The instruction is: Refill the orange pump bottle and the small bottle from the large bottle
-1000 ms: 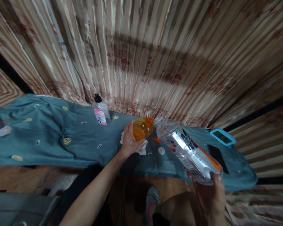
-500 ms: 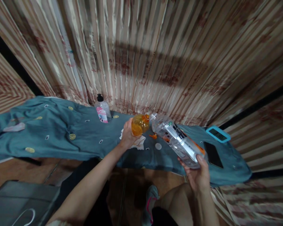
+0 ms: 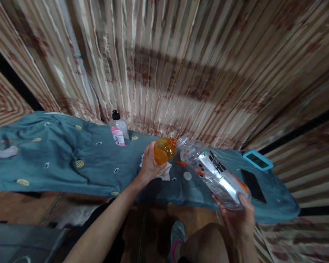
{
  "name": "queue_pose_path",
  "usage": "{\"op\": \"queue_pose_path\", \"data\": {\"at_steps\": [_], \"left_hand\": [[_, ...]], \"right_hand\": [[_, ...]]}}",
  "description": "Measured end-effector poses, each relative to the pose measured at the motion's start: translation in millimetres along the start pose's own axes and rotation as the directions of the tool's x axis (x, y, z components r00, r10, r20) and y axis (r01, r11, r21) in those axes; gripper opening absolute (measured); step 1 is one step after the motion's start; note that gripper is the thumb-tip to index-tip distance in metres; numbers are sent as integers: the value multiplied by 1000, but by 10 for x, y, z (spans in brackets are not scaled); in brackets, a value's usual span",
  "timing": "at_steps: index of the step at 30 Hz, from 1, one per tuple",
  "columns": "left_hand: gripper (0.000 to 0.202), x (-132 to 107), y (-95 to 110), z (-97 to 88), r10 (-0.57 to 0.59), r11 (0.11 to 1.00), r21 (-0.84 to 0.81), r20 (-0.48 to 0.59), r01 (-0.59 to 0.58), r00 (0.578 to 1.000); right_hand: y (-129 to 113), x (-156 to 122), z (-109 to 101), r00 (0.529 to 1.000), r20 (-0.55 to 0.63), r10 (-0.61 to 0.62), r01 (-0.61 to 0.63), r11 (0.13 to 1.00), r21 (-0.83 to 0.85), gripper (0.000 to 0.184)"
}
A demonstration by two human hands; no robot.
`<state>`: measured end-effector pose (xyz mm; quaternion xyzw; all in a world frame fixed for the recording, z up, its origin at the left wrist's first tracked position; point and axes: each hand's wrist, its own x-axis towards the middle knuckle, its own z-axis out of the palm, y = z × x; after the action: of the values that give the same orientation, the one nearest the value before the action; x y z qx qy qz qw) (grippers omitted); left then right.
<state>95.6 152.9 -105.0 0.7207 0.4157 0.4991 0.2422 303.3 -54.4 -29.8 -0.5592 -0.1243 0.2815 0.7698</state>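
My left hand [image 3: 148,162] grips an orange translucent bottle [image 3: 163,151], tilted so that its neck points right. In my right hand [image 3: 237,213] is a large clear plastic bottle [image 3: 215,173] with a silver and orange label, held near its base and slanting up to the left. The two bottle mouths meet or nearly meet; I cannot tell whether they touch. Below them an orange nozzle-like piece [image 3: 180,163] and a white round cap [image 3: 187,176] lie on the cloth. A crumpled white cloth or tissue [image 3: 165,173] sits partly behind my left hand.
A teal patterned cloth [image 3: 98,157] covers the narrow table. A clear pump-style bottle [image 3: 118,130] with a black top stands at the back. On the right lie a blue-framed digital clock [image 3: 257,160] and a dark phone [image 3: 253,185]. A striped curtain [image 3: 164,65] hangs behind.
The view has shifted slightly. Both hands keep their hold, and the mouths of the two bottles look closer together, now overlapping in the view.
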Motion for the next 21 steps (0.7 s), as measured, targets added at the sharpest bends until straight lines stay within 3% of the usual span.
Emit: {"op": "queue_pose_path", "data": {"at_steps": [7,14,21], "left_hand": [[92,43,24,-5,-35,999,-8,12,35,999],[100,31,-8,-34,-84,996,-19,11,84,996],[103,-11,-59,-57,-99,995,-29,22,100,995]], "right_hand": [[22,-19,77,994,-98,44,-45,999,-5,68],[113,84,-28,998,-64,14,-17,998,-59,86],[209,157,-267,996,52,-71,76,992,-105,75]]}}
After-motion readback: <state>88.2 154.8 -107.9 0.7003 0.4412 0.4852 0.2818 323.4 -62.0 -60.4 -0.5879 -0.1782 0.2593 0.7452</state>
